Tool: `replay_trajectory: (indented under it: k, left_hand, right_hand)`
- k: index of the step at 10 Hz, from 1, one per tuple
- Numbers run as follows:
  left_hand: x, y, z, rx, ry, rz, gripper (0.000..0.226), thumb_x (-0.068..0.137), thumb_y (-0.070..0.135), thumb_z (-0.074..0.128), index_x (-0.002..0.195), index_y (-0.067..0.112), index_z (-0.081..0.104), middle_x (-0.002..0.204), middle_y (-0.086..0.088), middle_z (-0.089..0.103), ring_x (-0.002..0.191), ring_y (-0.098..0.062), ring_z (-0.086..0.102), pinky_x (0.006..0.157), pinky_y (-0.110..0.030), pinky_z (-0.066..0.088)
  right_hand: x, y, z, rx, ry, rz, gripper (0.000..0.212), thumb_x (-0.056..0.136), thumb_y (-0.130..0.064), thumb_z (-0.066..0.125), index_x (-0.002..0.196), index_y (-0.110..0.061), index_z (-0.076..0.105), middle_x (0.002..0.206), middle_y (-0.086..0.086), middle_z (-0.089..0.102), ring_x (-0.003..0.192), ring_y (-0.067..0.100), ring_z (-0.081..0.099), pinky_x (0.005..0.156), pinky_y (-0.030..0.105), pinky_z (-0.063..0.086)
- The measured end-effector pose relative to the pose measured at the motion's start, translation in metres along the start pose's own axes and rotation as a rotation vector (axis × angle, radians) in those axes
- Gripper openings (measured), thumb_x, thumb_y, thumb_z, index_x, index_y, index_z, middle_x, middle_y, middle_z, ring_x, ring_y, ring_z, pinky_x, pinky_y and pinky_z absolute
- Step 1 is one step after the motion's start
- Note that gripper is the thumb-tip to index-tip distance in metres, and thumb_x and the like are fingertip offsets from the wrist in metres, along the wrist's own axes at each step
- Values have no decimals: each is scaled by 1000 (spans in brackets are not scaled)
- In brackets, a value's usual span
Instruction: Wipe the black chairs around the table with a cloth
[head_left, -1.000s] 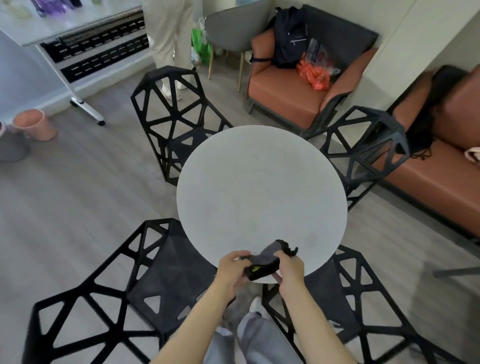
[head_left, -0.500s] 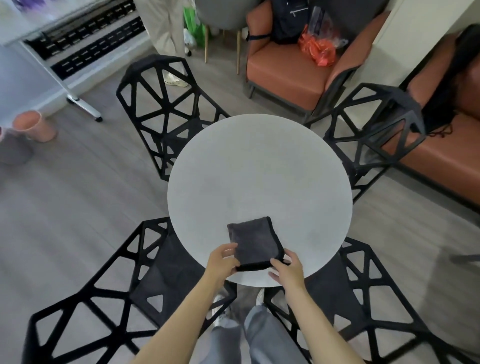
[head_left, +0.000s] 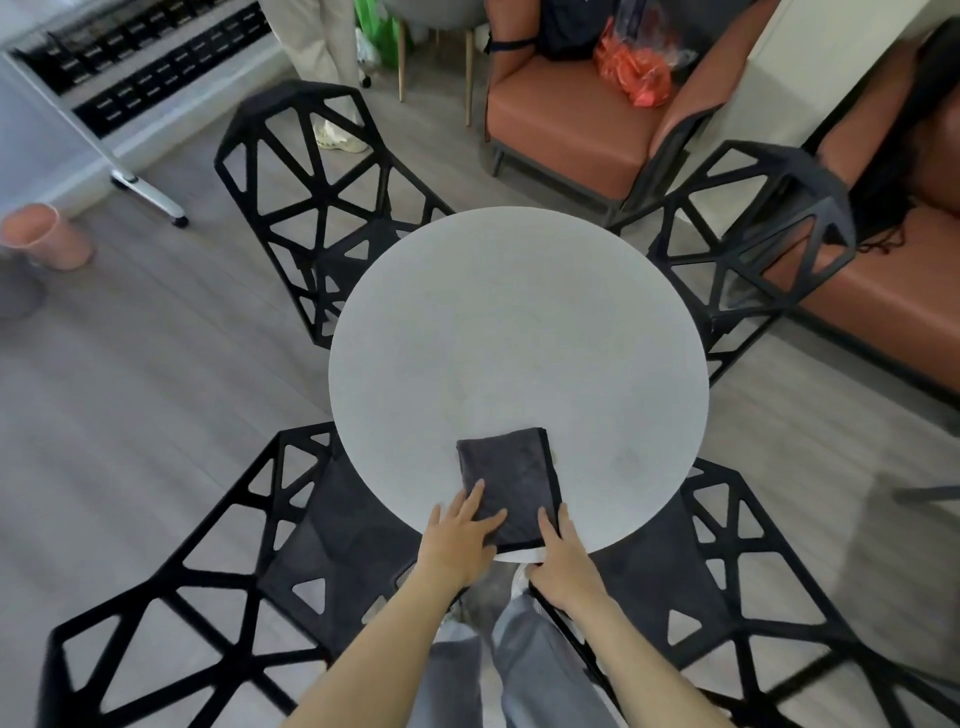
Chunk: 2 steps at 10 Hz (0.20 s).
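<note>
Grey wood-look floor (head_left: 130, 395); round pale matte bench (head_left: 519, 332) at frame centre. Cloth (head_left: 506, 483): dark grey, soft nap, black-edged, now a narrower folded rectangle flat on the bench's lower edge, where half a second ago it lay squarer. Left hand (head_left: 457, 540) rests flat, fingers straight, on its lower left; right hand (head_left: 563, 558) touches its lower right corner, fingers extended. Four black chairs (head_left: 322, 171), angular open lattice frames, ring the bench.
</note>
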<state>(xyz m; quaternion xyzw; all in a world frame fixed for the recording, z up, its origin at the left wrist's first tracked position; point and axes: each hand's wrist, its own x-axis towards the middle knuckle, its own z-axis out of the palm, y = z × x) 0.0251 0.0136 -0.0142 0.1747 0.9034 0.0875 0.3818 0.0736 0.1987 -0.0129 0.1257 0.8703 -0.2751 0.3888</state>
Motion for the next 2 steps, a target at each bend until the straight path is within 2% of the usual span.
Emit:
replay_trajectory:
  k: [1,2]
  left_hand:
    - [-3,-7,6,91,-26,2,64,109,34,39,164,45,9,172,0,-22,160,-26,-4,128,-53,11]
    - [-15,-12,1,76,-14,57,61,108,28,42,164,36,20,174,-2,-8,160,-27,4,127,-52,17]
  right_hand:
    - [0,-1,-1,44,-26,50,87,97,-19,58,166,-25,4,172,2,-15,160,24,-1,124,36,26]
    - [-3,-1,-9,-35,43,51,81,98,-23,55,165,-27,10,173,2,-6,159,27,-4,125,46,24]
